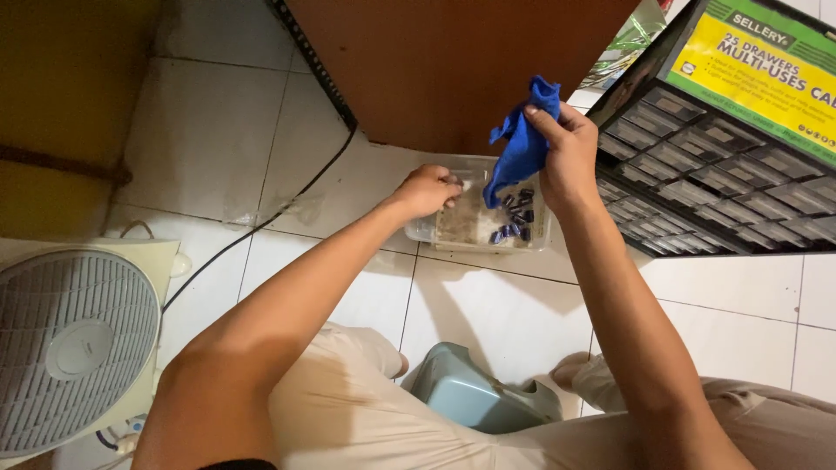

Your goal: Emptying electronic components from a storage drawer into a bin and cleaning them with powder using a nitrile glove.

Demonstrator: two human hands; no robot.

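— Head view first: what do we have in our hands?

— Our right hand (568, 155) is raised above the tray (481, 228), fingers pinched shut on a blue cloth (521, 144). Most of the cloth hangs from the grip, its lower end dangling just over the tray's middle.

— And the left?

— Our left hand (427, 190) sits at the tray's left rim, fingers curled and reaching into it. We cannot tell whether they grip the rim or only press on it.

— Where is the tray?

— On the white tiled floor (488, 313), just in front of a brown cabinet (453, 61). It is clear plastic, grimy inside, with small blue parts (515, 219) gathered toward its right side, under the cloth.

— What surrounds us?

— A black drawer organiser (714, 187) stands just right of the tray, close to our right wrist. A white box fan (74, 344) lies at lower left, well apart from the tray, and a black cable (261, 222) runs across the tiles from it toward the cabinet. Between our knees sits a pale blue stool (475, 396).
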